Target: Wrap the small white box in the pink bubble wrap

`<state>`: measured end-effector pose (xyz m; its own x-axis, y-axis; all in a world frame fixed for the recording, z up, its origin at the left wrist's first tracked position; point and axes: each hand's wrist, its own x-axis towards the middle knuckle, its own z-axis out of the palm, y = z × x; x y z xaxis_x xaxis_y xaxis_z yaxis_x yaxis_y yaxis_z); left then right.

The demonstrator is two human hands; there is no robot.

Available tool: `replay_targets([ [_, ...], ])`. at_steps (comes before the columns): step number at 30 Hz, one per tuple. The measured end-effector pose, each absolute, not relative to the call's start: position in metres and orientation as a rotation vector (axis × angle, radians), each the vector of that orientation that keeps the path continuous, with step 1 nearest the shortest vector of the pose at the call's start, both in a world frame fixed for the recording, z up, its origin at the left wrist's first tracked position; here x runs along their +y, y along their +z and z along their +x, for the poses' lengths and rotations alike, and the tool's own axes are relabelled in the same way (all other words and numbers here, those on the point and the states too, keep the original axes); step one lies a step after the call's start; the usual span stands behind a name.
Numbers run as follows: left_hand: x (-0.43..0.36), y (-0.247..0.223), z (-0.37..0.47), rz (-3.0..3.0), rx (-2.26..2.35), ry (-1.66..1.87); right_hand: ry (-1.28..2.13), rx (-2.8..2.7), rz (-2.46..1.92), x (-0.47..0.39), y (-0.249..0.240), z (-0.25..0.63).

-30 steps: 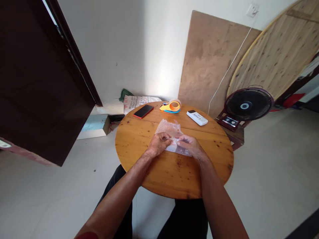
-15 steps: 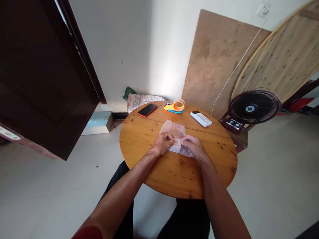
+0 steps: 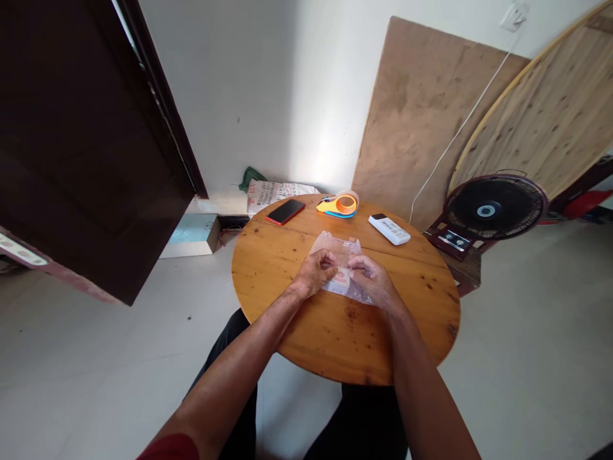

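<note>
A sheet of clear bubble wrap (image 3: 330,241) lies on the round wooden table (image 3: 306,332) in front of me. Within it shows a small whitish item with reddish print (image 3: 341,278), its kind unclear. My left hand (image 3: 315,273) is at the wrap's left side, thumb and fingertips pinched on the plastic by the printed item. From the right, my right hand (image 3: 374,279) pinches the wrap with thumb and forefinger close to the same spot. Just what lies between the fingertips is too small to make out beyond the plastic.
Toward the table's far edge lie a red-edged phone (image 3: 285,212), an orange and blue tape dispenser (image 3: 339,204) and a white device (image 3: 389,229). A dark fan (image 3: 493,207) stands to the right. A box (image 3: 190,235) sits on the floor at left.
My right hand's fingers have spread a little from the left ones, so more of the red print shows. The whole view has shifted slightly.
</note>
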<state>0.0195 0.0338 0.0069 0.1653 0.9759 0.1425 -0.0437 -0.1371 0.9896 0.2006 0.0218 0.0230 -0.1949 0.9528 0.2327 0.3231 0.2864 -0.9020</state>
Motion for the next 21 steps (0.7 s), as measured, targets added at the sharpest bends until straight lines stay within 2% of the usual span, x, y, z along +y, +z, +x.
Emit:
replay_targets([
  [3, 0.034, 0.007, 0.019, 1.355, 0.993, 1.194, 0.796, -1.848, -1.132, 0.02, 0.024, 0.201],
  [10, 0.034, 0.006, 0.019, 1.364, 0.983, 1.194, 0.742, -1.936, -1.137, 0.016, 0.027, 0.196],
  [17, 0.033, 0.007, 0.021, 1.336, 0.975, 1.182, 0.755, -1.938, -1.063, 0.021, 0.018, 0.196],
  [21, 0.032, 0.01, 0.018, 1.435, 1.117, 1.124, 0.774, -1.936, -1.062, 0.021, 0.018, 0.197],
])
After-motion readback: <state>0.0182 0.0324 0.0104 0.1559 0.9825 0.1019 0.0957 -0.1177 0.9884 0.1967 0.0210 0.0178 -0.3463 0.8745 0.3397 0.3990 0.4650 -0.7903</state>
